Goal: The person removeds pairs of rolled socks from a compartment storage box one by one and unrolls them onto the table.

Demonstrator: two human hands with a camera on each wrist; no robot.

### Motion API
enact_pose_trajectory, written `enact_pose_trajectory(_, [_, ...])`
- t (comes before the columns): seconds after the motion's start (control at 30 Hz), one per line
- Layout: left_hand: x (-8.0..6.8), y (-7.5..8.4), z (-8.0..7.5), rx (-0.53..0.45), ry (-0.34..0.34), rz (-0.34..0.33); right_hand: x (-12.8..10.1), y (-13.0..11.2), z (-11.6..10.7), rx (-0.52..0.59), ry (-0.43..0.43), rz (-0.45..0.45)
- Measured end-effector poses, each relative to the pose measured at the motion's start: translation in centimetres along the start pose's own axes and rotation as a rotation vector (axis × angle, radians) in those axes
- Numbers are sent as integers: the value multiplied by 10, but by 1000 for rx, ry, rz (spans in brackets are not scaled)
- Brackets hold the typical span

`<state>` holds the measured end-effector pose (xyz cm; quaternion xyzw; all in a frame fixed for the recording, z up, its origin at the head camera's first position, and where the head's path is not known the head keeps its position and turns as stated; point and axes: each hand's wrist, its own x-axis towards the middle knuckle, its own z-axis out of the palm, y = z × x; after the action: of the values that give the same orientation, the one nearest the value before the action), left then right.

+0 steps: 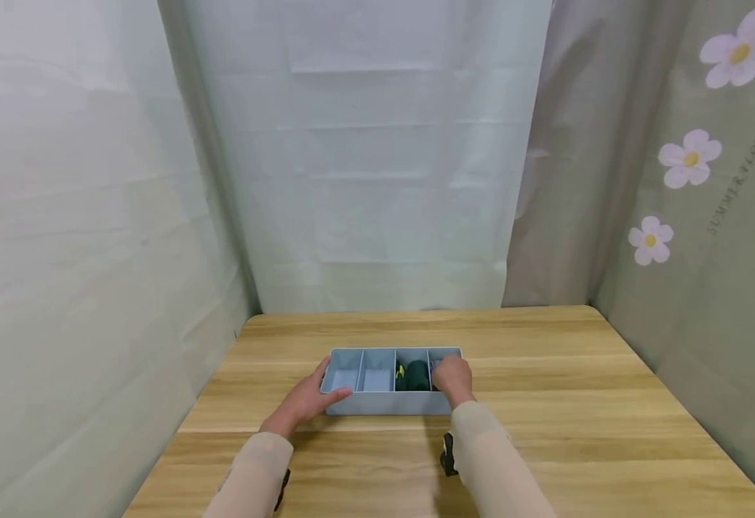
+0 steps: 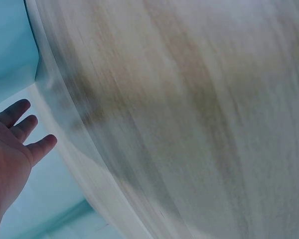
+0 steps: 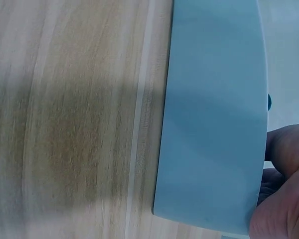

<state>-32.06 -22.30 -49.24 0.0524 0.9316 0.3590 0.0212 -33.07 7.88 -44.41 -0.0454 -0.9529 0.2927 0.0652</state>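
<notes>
At the far left hangs a pale grey-green fabric panel (image 1: 92,216), beside a wood-grain tabletop (image 1: 578,374). On the tabletop, a beige fabric left sleeve (image 1: 254,467) leads to the left hand (image 1: 306,399), which rests against the left end of a light blue-grey, rectangular, four-compartment tray (image 1: 383,403). The thumb lies along the near left corner; in the left wrist view, three fingers are straight and spread. The tray lies lengthwise across the tabletop, centred ahead of the person, with its two left compartments bare. The third compartment contains a narrow dark item with yellow marks (image 1: 400,374) and, just to its right, a dark green rolled soft item (image 1: 418,376). The rightmost compartment contains a small purplish item (image 1: 435,365), mostly covered by the right hand (image 1: 453,375). The right hand reaches over the near wall into this compartment; its fingertips are hidden, so whether they pinch the item cannot be determined. A black device (image 1: 448,455) is located at the beige right sleeve (image 1: 496,460). At the far right hangs a grey-green curtain (image 1: 694,309) printed with three white daisies (image 1: 691,159).
</notes>
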Motion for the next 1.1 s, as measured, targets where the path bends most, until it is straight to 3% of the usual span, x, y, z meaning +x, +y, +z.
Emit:
enact_pose_trajectory(0.5, [-9,-1,7,-23,9,-24,3,8,-3,232,30,122])
enact_pose_trajectory(0.7, [-10,0,2,18,10,-9,5,11,-9,350,-20,174])
enact_pose_trajectory(0.93, [-7,5,-8,59,-21,40,8,11,-16,587,-91,265])
enact_pose_trajectory(1.1, [-2,15,-16,70,6,82,11,10,-23,690,-122,273])
